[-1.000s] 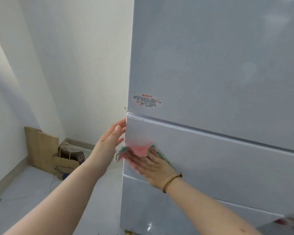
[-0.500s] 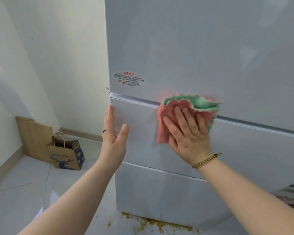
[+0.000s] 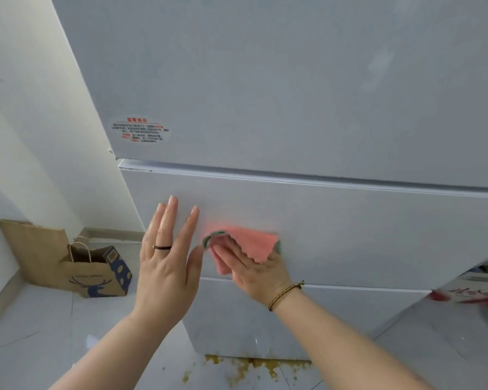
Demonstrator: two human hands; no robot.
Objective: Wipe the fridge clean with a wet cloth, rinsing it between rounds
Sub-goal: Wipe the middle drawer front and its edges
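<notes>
A tall white fridge (image 3: 293, 94) fills most of the view, with a middle drawer front (image 3: 350, 226) and a lower drawer below it. My right hand (image 3: 254, 273) presses a pink cloth with a green edge (image 3: 251, 243) flat against the middle drawer front, near its lower left part. Its fingers lie spread over the cloth's lower half. My left hand (image 3: 166, 257) is held up with straight fingers by the drawer's left side, a dark ring on one finger. Whether it touches the drawer I cannot tell.
A warning sticker (image 3: 140, 130) sits low on the upper door. A brown paper bag (image 3: 93, 274) and a cardboard sheet (image 3: 31, 243) lean by the wall at left. Yellow-brown stains (image 3: 251, 367) mark the floor under the fridge. Packages (image 3: 473, 288) show at the right edge.
My right hand slid the cloth down and left, from the seam under the upper door to the lower part of the middle drawer. My left hand stayed raised by the drawer's left side.
</notes>
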